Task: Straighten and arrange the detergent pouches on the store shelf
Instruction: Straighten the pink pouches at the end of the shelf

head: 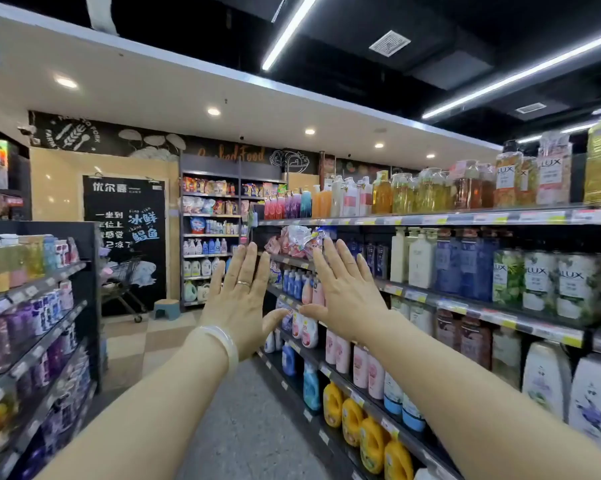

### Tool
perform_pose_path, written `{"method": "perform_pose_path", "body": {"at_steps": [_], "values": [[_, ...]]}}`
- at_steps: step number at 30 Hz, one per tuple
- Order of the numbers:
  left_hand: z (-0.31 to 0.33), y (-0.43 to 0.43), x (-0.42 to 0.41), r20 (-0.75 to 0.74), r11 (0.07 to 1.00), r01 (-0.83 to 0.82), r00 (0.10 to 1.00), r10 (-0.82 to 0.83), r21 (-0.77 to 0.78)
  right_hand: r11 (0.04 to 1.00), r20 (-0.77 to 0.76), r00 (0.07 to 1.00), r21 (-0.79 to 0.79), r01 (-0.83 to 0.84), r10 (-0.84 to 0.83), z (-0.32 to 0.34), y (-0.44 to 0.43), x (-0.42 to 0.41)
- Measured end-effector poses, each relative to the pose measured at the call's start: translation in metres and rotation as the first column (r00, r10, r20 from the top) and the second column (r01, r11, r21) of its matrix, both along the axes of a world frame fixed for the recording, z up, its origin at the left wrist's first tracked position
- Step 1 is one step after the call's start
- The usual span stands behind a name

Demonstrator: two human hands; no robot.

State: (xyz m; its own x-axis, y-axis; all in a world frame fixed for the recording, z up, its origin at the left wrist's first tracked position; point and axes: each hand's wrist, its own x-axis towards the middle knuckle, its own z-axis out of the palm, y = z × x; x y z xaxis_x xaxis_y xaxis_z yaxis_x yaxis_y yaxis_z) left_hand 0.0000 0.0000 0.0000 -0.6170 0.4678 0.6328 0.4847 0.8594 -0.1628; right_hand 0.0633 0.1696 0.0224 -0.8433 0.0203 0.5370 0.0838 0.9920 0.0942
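I hold both arms straight out in the aisle with the backs of the hands facing me. My left hand (242,299) has straight, spread fingers, a ring and a pale bangle at the wrist, and holds nothing. My right hand (344,292) is spread the same way and touches nothing. Beyond the fingertips, far down the right-hand shelving, a cluster of pink, red and white pouches (294,241) sits on the second shelf, some leaning. Both hands are well short of them.
Right-hand shelving (430,220) carries shampoo and body-wash bottles, with yellow and blue detergent jugs (352,420) low down. A left-hand shelf unit (39,289) holds purple bottles. A shopping cart (126,282) and a small stool (166,307) stand at the aisle's far end.
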Motion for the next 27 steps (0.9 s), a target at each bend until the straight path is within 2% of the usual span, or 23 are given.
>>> {"method": "perform_pose_path", "body": {"at_steps": [9,19,27], "values": [[0.028,0.088,-0.209,0.055,0.998,-0.059,0.997,0.061,-0.035,0.999,0.014,1.0,-0.037,0.017,-0.016,0.021,0.094,-0.218],[-0.005,0.163,-0.455,0.073,0.995,-0.063,0.995,0.069,-0.082,1.0,0.032,0.999,-0.004,-0.005,0.005,-0.015,0.166,-0.475],[0.032,0.24,-0.689,0.102,0.999,-0.035,0.994,0.034,0.013,0.999,0.013,0.999,-0.038,-0.036,0.036,0.022,0.225,-0.709]]}}
